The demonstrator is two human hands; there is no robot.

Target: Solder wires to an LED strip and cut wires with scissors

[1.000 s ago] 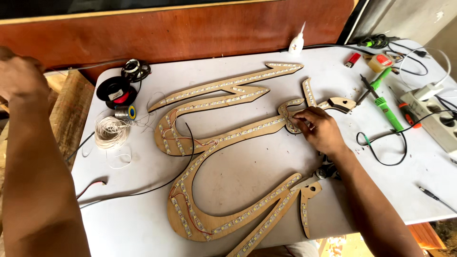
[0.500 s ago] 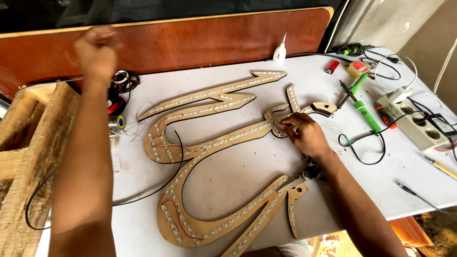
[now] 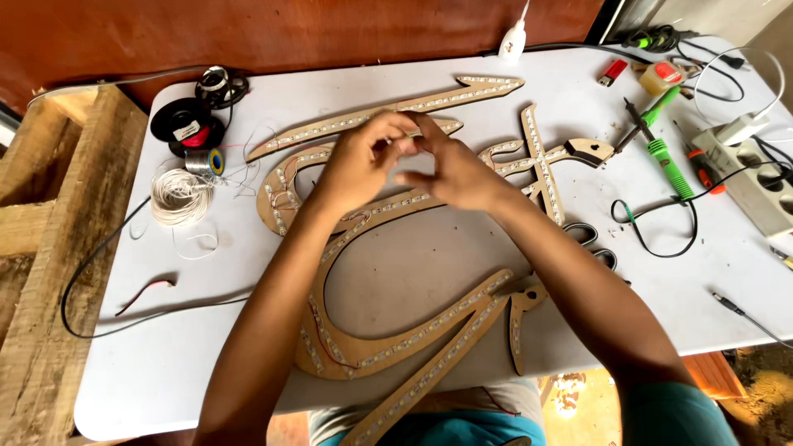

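A large curved wooden cut-out (image 3: 388, 347) lined with strips of small lights lies flat on the white table (image 3: 165, 372). My left hand (image 3: 363, 158) and my right hand (image 3: 453, 172) meet just above its upper middle, fingertips pinched together and touching. Whatever sits between the fingers is too small to make out. Both forearms reach in from the bottom edge and cover part of the cut-out. A cross-shaped wooden piece (image 3: 541, 165) lies just right of my right hand.
Left of the cut-out are a black wire spool (image 3: 186, 128), a small reel (image 3: 205, 162) and a white wire coil (image 3: 175, 196). At right lie a green soldering iron (image 3: 665, 157), power strip (image 3: 756, 186), red lighter (image 3: 612, 72) and scissors (image 3: 591, 239). A wooden frame (image 3: 49, 248) stands at left.
My left hand came down from high at the left to the middle. My right hand left the cross-shaped piece and met it above the cut-out.
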